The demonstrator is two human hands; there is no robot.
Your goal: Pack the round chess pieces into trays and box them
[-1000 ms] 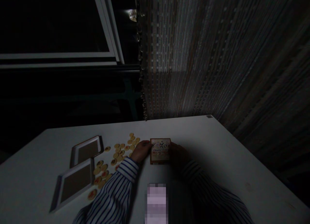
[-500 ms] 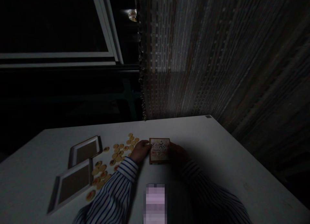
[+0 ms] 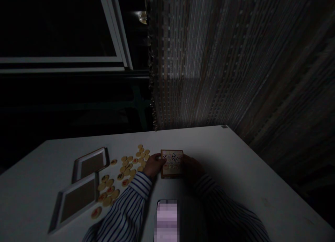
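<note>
A small square Chinese chess box (image 3: 172, 168) with dark brush lettering on its pale lid sits in front of me on the white table. My left hand (image 3: 153, 166) grips its left side, the thumb lying over the lid's edge. Round its right side are the fingers of my right hand (image 3: 193, 168), partly lost in shadow. Many round wooden chess pieces (image 3: 126, 172) lie scattered left of my left hand, some showing red or dark characters, others blank side up.
Two shallow open box halves, a farther tray (image 3: 90, 164) and a nearer tray (image 3: 78, 200), lie at the left. A phone-like object with a blurred screen (image 3: 166, 221) is at the bottom. A striped string curtain (image 3: 193, 67) hangs beyond the table (image 3: 243, 186).
My left thumb has come farther over the lid's left edge, and the left hand has shifted slightly right. The box and right hand stay nearly where they were.
</note>
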